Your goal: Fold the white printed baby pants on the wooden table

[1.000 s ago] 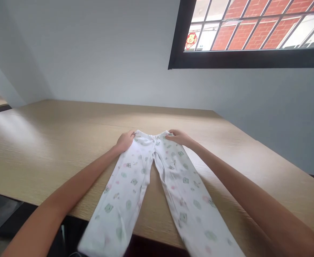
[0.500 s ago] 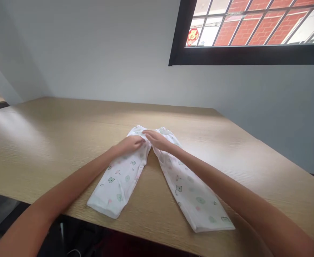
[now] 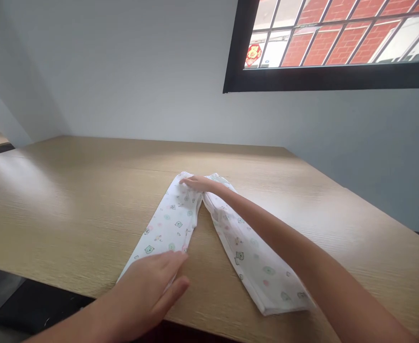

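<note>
White cotton trousers with a small green and pink print (image 3: pixel 169 224) lie flat on the wooden table, their legs splayed toward me. My right hand (image 3: pixel 198 183) rests with extended fingers across the waistband, reaching over to the leg on the left. My left hand (image 3: pixel 148 290) lies flat over the lower end of that left leg, hiding its cuff. The other trouser leg (image 3: pixel 255 267) stays uncovered at its cuff, though my right forearm passes above it.
The light wood tabletop (image 3: pixel 69 200) spans the view, with a seam across its far part and a dark floor below its near edge. Grey walls rise behind it. A black-framed window (image 3: pixel 323 76) shows red brick and a red ornament.
My left hand has left the waistband and moved down to the left leg's cuff. My right hand has slid left along the waistband. The trousers have hardly moved.
</note>
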The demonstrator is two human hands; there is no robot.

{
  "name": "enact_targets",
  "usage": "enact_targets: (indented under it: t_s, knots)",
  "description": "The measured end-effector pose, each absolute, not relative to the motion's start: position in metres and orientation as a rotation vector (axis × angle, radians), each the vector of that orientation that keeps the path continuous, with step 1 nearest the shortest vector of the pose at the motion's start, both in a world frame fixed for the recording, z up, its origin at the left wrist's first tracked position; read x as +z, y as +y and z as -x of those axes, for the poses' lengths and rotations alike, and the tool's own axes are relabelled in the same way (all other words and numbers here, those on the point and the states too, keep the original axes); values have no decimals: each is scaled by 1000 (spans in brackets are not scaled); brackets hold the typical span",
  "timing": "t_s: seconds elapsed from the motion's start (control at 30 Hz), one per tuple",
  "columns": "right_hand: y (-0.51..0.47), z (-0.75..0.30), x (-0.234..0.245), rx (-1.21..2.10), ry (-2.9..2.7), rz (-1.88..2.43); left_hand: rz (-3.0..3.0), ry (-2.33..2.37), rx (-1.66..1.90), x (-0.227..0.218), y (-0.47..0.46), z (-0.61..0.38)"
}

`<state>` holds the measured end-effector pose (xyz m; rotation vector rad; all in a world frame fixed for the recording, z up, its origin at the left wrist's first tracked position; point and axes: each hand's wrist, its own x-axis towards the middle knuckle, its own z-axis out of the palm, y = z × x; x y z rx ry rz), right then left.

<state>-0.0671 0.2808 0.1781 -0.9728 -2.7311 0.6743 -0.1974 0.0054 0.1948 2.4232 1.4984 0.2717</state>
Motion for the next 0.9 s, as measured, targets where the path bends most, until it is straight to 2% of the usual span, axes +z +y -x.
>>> enact_targets:
  t_s: [0.1,0.2,0.3,0.37,0.47,0.57,0.67,0.77,0.83,0.9]
  knots:
    - [257,18,192,907,-2499,978,-2582,1395,415,208,75,166]
    - [237,-30,192,999,-2266,1012,-2590,1268,184,209,156,124]
    - [237,-58,178,993,-2300,1166,-2583,1308,115,200,198,88]
    - [250,-61,165,907,-2441,1291,-2605,1322,118,190,187,70]
    - [280,-51,151,647,-2578,1439,-2681,1233,71,166,124,51]
    - [306,-39,146,540,-2545,1553,-3050,1076,241,137,54,39]
    - [312,-37,147,525,-2544,1464,-3313,1159,620,116,21,33]
    - [303,-43,151,640,-2468,1310,-3300,1211,1058,110,20,31]
    - [295,-48,155,732,-2338,1320,-3218,1240,1159,110,24,30]
    - [289,-51,160,809,-2227,1422,-3181,1234,1098,112,28,28]
